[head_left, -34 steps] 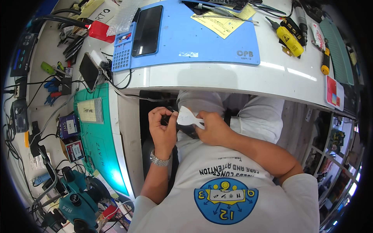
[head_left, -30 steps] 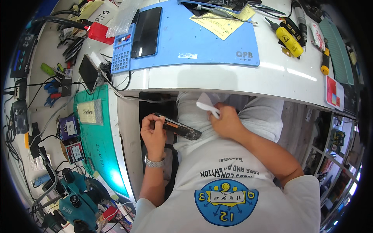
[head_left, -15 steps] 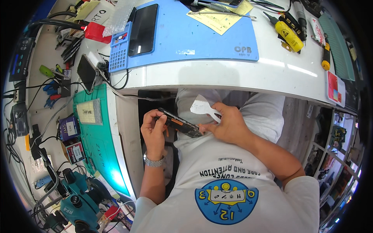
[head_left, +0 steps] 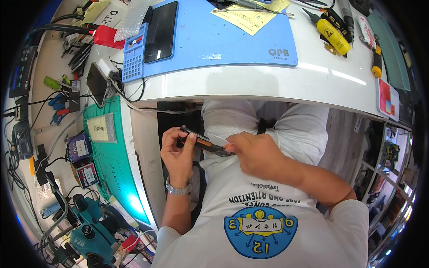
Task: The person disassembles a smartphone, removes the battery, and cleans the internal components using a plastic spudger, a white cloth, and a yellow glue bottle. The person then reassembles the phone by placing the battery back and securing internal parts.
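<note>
Above my lap, my left hand [head_left: 177,149] grips one end of an opened phone [head_left: 206,144], dark with an orange strip along it. The phone is tilted, its inner parts showing. My right hand [head_left: 258,154] is closed at the phone's other end. Between its fingers is a thin white plastic scraper [head_left: 217,139], seen nearly edge-on along the phone's side. The fingertips hide how far the scraper touches the phone and most of its handle.
Beyond my lap, the white bench [head_left: 187,85] bears a blue mat [head_left: 232,49] with a black phone [head_left: 161,33]. A yellow bottle [head_left: 333,39] lies to the right. At left are a green mat [head_left: 108,156] and a teal microscope [head_left: 91,236]; shelves [head_left: 380,178] stand at right.
My right hand has turned over and brought the scraper down from above the phone to its edge. The left hand keeps its grip on the phone, which has tilted slightly.
</note>
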Motion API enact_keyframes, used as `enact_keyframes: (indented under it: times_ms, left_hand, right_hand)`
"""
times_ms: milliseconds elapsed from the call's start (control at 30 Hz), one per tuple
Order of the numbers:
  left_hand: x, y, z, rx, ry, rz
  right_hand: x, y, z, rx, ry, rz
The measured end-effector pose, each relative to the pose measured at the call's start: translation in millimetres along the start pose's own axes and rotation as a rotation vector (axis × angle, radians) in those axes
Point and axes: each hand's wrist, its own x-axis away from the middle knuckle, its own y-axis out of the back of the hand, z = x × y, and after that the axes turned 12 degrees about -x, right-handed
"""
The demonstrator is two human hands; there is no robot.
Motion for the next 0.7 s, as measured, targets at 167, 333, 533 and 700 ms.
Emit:
enact_keyframes:
  times_ms: [167, 333, 533, 700]
  left_hand:
    - [1, -5, -10, -0.070, -0.079, -0.008]
    - [4, -9, -16, -0.108, -0.103, -0.013]
    - [7, -15, -30, -0.156, -0.118, 0.009]
    - [7, -12, -25, -0.144, -0.139, 0.039]
  right_hand:
    - [-3, 2, 8, 0.138, 0.044, 0.094]
    - [-2, 2, 15, 0.284, 0.066, 0.125]
    - [-6, 3, 30, 0.393, 0.010, 0.272]
    - [-34, 22, 12, 0.164, -0.094, 0.380]
